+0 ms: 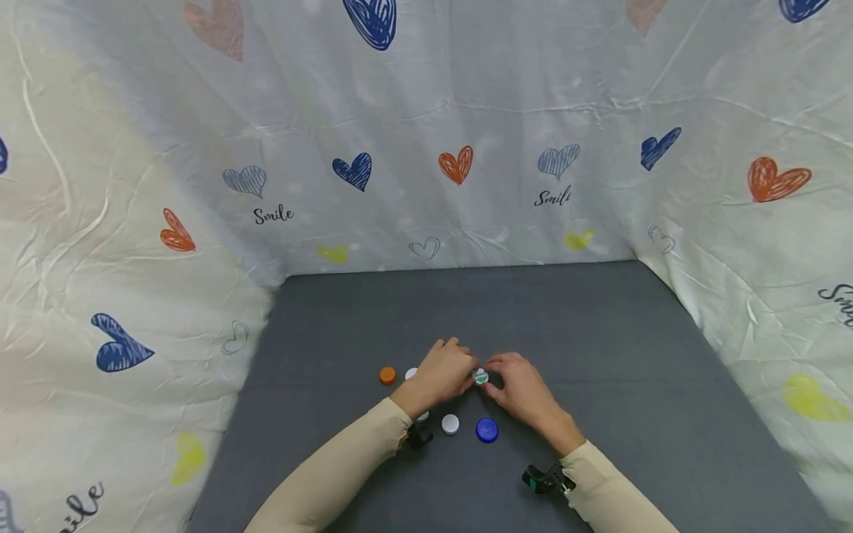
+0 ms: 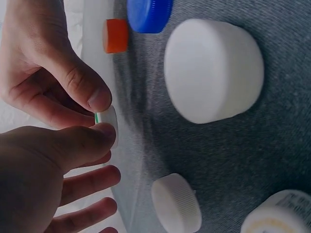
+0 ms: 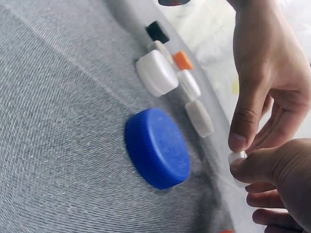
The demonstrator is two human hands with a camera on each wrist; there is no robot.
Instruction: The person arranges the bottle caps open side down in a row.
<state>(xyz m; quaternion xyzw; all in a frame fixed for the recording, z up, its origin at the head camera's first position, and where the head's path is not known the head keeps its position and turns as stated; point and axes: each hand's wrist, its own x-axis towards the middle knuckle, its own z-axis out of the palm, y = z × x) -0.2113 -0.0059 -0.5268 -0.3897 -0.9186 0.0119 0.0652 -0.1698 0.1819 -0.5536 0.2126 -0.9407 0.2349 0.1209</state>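
Observation:
Thumbs and fingertips of both hands meet at a small white cap (image 1: 480,377) with a green mark on its top. My left hand (image 1: 441,376) pinches it from one side, and my right hand (image 1: 523,389) pinches the opposite side. In the left wrist view the thumbs press close together on the cap (image 2: 111,125), whose far side the fingers hide. Nearer me on the table lie a ribbed blue cap (image 1: 487,430) and a smooth white cap (image 1: 450,424).
Beyond my left wrist are an orange cap (image 1: 388,376) and a partly hidden white cap (image 1: 411,373). A small black piece (image 3: 158,32) shows in the right wrist view. The grey cloth-covered table (image 1: 373,318) ends at a heart-printed curtain (image 1: 400,215).

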